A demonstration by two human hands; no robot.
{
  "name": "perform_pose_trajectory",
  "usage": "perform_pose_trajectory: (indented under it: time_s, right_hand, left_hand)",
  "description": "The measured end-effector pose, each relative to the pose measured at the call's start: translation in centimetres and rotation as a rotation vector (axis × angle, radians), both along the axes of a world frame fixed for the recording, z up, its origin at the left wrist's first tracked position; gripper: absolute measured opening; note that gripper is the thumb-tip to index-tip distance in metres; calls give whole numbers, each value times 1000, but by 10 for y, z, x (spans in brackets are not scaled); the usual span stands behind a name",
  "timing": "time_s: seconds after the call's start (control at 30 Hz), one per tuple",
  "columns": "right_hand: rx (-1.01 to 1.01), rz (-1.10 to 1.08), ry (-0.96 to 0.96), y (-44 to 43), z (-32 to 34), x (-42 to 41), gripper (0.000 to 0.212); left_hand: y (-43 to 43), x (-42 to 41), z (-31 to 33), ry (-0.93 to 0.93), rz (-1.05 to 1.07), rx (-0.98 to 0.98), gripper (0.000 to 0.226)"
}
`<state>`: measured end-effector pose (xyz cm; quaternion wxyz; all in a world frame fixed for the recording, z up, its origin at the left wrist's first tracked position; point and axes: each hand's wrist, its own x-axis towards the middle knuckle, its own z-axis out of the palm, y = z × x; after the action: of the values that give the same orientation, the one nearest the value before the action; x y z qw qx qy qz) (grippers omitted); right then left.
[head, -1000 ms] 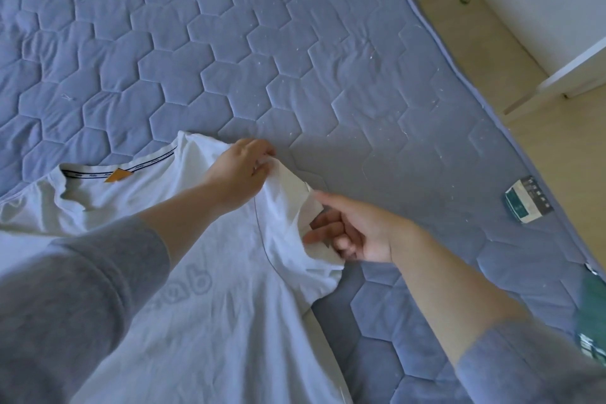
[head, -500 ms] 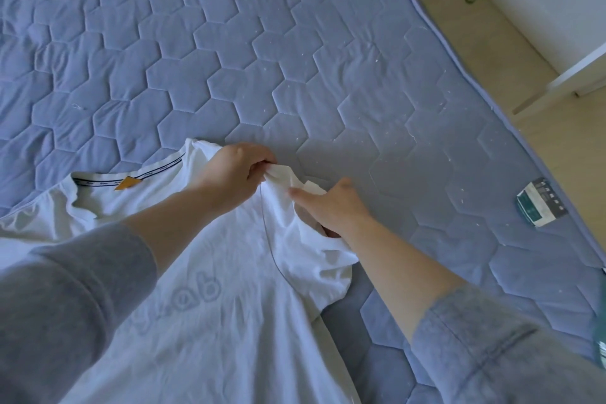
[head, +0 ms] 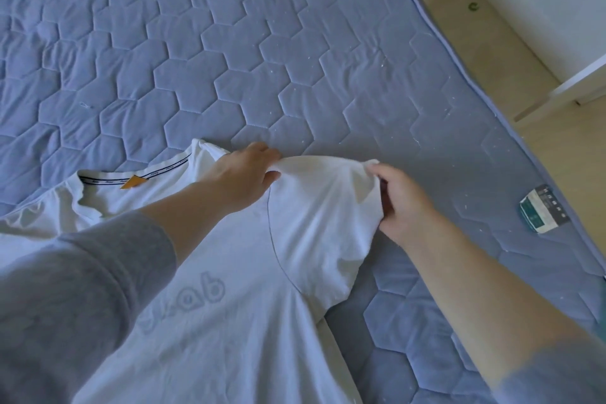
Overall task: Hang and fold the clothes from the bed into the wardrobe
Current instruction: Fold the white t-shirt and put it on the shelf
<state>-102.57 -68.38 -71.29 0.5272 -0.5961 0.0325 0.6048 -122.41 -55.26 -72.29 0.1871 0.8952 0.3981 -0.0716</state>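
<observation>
**A:** What is changed from a moment ago?

**B:** The right hand (head: 403,203) is carried outward, away from the collar (head: 108,178). Half a second ago it was set close against the left hand (head: 242,177). The sleeve (head: 321,216), then bunched and doubled over, is now drawn out nearly flat between the two.

**A:** How are the fingers held?

**B:** The shoulder end of the sleeve, on the collar side, is pinched by the left thumb and fingers. The cuff, on the side away from the collar, is gripped in the curled fingers and thumb of the right hand.

**A:** And where is the garment laid?

**B:** The T-shirt (head: 229,289) is spread on the bed (head: 229,43). Its body runs from the collar toward the wearer of the camera. The sleeve's long axis runs sideways, out from the collar toward the bed's edge.

**A:** What does the coming move turn on?

**B:** Most likely the sleeve is to be folded back across the body, toward the collar. The free end is held by the right hand, so the carrying would probably be done by it. The seam could be kept pinned by the left hand as a hinge.

**A:** How does the cloth look?

**B:** White, thin and soft, with shallow creases. An orange tag (head: 132,181) is seen at the collar, and faint grey lettering is seen below it. A small packet (head: 542,209) is left well beyond the cuff, away from the collar.
</observation>
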Motion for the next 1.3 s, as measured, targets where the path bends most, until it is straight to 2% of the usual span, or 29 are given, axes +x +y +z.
perform_pose_trajectory:
  time_s: [0.07,0.13,0.2,0.23,0.3,0.37,0.43,0.5,0.6,0.7,0.73,0.8,0.87,0.93,1.03,1.13,1.2,1.3]
  right_hand:
    - [144,-279,26,1,4,11,21]
    - [191,-387,-161,4,2,17,17]
    - [172,-268,-385,3,-8,13,10]
    - [140,-173,-424,-1,-15,9,10]
    - [47,9,-424,-13,-27,4,20]
    - [-16,248,-514,-29,-31,5,34]
    - [-9,527,-631,-49,-35,7,45]
    - [8,691,-672,-66,-39,6,46]
    - [77,693,-834,-77,-41,7,35]
    - [127,561,-1115,-82,-32,7,38]
    - [138,542,-1156,-84,-30,8,40]
    - [135,556,-1057,-92,-30,7,42]
    - [98,667,-904,-105,-33,6,46]
    - [76,786,-840,-117,-37,5,45]
    - [62,825,-920,-129,-45,6,40]
    - [37,749,-986,-132,-50,8,41]
    - [42,721,-1024,-131,-50,8,46]
    - [7,633,-1103,-132,-50,9,51]
  left_hand:
    - [5,7,2,22,9,0,23]
    - [12,15,4,37,65,0,24]
    - [17,22,3,65,104,7,23]
    - [17,24,2,72,127,14,22]
    - [16,28,-1,64,211,15,20]
    - [9,34,-3,74,253,21,17]
    - [0,42,-5,89,213,58,21]
    - [-6,50,-6,69,154,101,28]
    - [-13,63,-8,24,62,24,36]
    - [-24,83,-9,-14,5,-111,43]
    - [-28,91,-11,-5,-13,-126,45]
    - [-35,105,-15,37,-49,-128,49]
    - [-40,117,-20,70,-56,-159,52]
    - [-44,127,-24,90,-60,-178,55]
    - [-47,139,-29,100,-50,-160,53]
    - [-44,153,-30,100,-32,-91,35]
    - [-44,162,-28,68,-9,-80,21]
    - [-45,167,-21,-69,48,-87,14]
